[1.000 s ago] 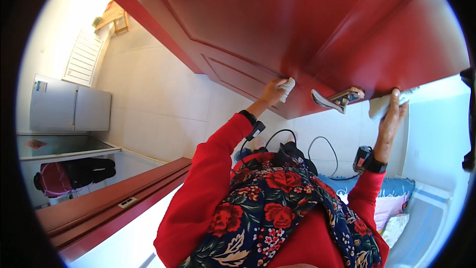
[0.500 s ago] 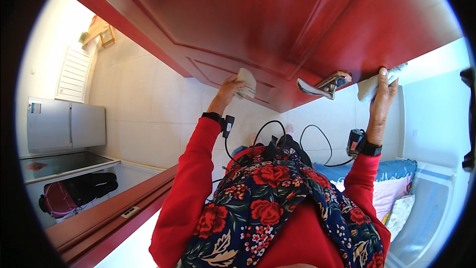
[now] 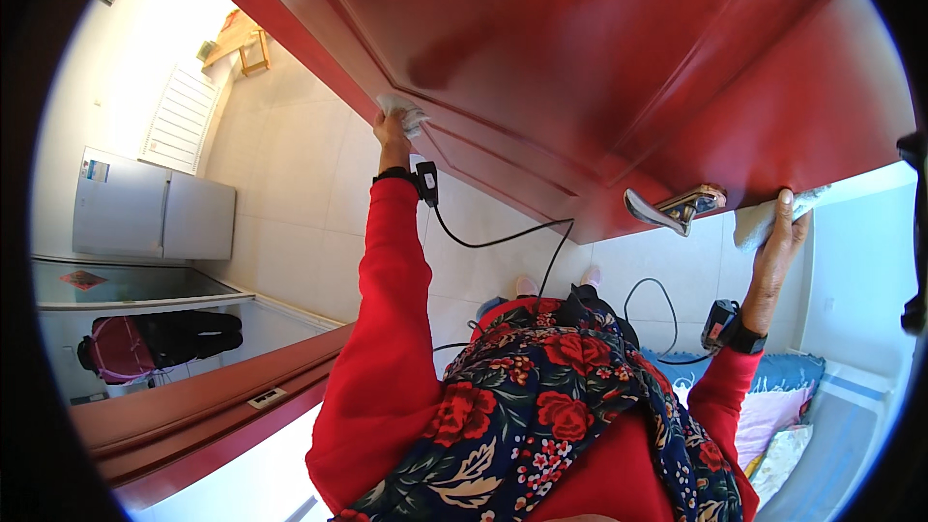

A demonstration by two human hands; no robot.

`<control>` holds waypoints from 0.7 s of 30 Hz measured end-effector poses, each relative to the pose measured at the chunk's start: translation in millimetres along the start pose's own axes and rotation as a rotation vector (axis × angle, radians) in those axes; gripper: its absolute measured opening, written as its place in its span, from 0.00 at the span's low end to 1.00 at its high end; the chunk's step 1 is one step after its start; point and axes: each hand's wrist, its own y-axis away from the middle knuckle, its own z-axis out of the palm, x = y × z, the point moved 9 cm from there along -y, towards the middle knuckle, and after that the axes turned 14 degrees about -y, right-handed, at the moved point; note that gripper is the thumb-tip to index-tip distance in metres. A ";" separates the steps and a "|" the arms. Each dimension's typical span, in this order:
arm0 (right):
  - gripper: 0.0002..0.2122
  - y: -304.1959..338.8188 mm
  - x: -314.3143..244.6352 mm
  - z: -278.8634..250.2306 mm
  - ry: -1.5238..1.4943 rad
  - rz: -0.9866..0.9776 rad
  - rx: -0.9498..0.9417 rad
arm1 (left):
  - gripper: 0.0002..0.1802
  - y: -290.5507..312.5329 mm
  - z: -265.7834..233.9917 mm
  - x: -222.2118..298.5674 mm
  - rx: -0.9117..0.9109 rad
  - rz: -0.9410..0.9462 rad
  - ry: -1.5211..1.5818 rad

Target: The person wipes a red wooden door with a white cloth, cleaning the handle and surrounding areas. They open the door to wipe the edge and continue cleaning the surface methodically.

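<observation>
at the far left stand a white refrigerator (image 3: pixel 155 217) and, below it, a dark bag (image 3: pixel 159 338) on a low surface, with a white louvred panel (image 3: pixel 179 116) above on the wall. next comes the person's left hand (image 3: pixel 391 128), raised on a red sleeve, pressing a small pale cleaning cloth (image 3: pixel 404 113) flat against the moulded edge of the red wooden door (image 3: pixel 580 48). the fingers close loosely over the cloth, pinning it to the wood rather than balling it up. a black wrist unit (image 3: pixel 425 182) trails a cable (image 3: pixel 503 237) down toward the floral apron (image 3: pixel 541 416).

the cloth looks thin, soft and very light; it should fold into the panel grooves easily and is best held bunched under the palm with fingertips pushing its edge into the moulding. it could slip on the glossy paint if pressed too lightly.

the door seems heavy and stiff, its lacquered face slick, so steadying it at the free edge makes sense. further right the metal lever handle (image 3: pixel 672 208) sticks out of that edge. at the far right the right hand (image 3: pixel 778 237) grips the door edge with fingers curled over it, a second pale rag (image 3: pixel 768 222) trapped between palm and wood.
</observation>
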 end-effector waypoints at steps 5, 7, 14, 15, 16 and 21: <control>0.27 0.5 1.4 -4.5 0.032 0.001 0.009 | 0.15 -35.8 1.9 15.7 0.078 0.053 -0.051; 0.26 1.1 2.1 -4.9 0.014 0.012 0.010 | 0.15 -44.6 5.6 18.9 0.088 0.074 -0.040; 0.25 2.6 1.0 -5.9 -0.023 0.029 0.023 | 0.24 -45.0 29.4 10.5 0.109 0.105 -0.353; 0.25 2.9 1.4 -7.6 -0.028 0.032 0.039 | 0.25 -43.4 29.9 2.6 0.126 0.094 -0.341; 0.25 2.9 1.7 -7.0 -0.033 0.031 0.030 | 0.26 -40.9 31.2 -4.9 0.140 0.114 -0.332; 0.25 3.3 4.6 -9.0 -0.074 0.024 0.045 | 0.28 -23.5 37.3 -45.4 0.056 0.123 -0.433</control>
